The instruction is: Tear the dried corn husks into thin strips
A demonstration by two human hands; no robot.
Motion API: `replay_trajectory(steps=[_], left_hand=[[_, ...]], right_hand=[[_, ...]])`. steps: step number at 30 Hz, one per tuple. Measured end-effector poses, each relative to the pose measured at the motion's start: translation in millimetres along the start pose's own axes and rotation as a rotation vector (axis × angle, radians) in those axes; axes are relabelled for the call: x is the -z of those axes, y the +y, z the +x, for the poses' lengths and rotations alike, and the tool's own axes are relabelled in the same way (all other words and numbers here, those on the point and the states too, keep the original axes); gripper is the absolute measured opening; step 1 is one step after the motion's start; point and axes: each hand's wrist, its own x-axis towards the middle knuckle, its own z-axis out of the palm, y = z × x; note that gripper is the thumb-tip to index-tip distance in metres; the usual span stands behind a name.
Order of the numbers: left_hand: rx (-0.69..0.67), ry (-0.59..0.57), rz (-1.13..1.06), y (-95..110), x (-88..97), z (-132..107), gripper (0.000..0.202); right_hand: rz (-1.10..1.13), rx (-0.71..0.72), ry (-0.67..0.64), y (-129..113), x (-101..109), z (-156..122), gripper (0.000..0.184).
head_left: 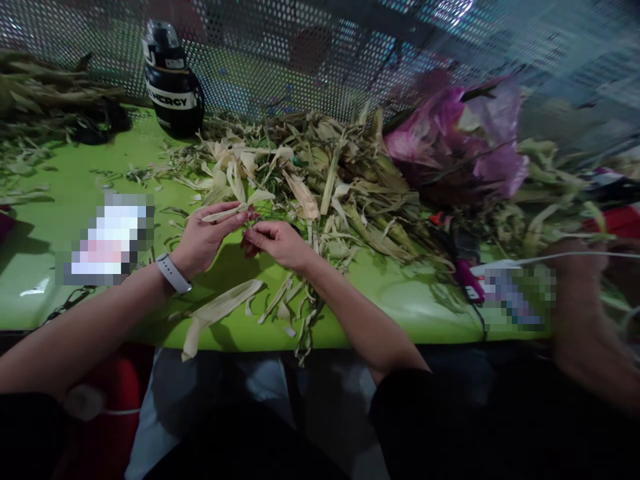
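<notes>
My left hand, with a pale watch band on its wrist, is closed on a strip of dried corn husk. Its fingertips meet those of my right hand, which pinches at the lower end of the same piece. The exact grip between the fingertips is small and partly hidden. Just beyond both hands lies a heap of dry husks and leaves. A long loose husk strip rests on the green tabletop nearer to me, with thin shreds beside it.
A black bottle stands at the back left before a perforated metal panel. A blurred phone-like screen lies left. Back right is a pink plastic bag. A co-worker's arm and a white cable are at right.
</notes>
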Motion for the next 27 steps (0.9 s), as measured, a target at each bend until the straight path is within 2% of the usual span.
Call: replay_trajectory(steps=[8, 11, 13, 16, 18, 19, 23, 24, 27], left_hand=[[0.027, -0.015, -0.043, 1.8, 0.2, 0.7, 0.031], [0.059, -0.031, -0.042, 1.8, 1.6, 1.6, 0.028], [0.077, -0.056, -0.041, 1.9, 2.3, 2.1, 0.025], [0.107, -0.1, 0.019, 2.3, 2.4, 2.4, 0.023], [0.142, -0.111, 0.085, 2.6, 2.1, 2.3, 0.026], [0.156, -0.111, 0.111, 2.7, 2.0, 2.3, 0.026], [0.156, -0.129, 0.142, 1.8, 2.0, 2.6, 0.022], [0.142, -0.139, 0.153, 1.4, 2.1, 2.4, 0.02], [0.085, -0.198, 0.25, 0.8, 1.7, 0.3, 0.019]], right_hand=[[-0.019, -0.021, -0.078, -1.9, 0.5, -1.6, 0.048], [-0.155, 0.004, -0.061, -7.0, -0.3, -6.4, 0.046], [-0.286, 0.097, 0.081, -11.9, 1.2, -11.3, 0.04], [-0.432, 0.306, 0.496, -16.9, 7.7, -15.9, 0.034], [-0.483, 0.353, 0.654, -16.1, 13.2, -14.3, 0.034], [-0.489, 0.33, 0.652, -14.3, 15.5, -12.1, 0.034], [-0.323, 0.152, 0.39, -3.3, 18.0, -0.7, 0.039], [-0.254, 0.141, 0.367, -0.8, 17.0, 1.3, 0.039], [-0.083, 0.163, 0.409, 3.4, 11.8, 3.9, 0.036]])
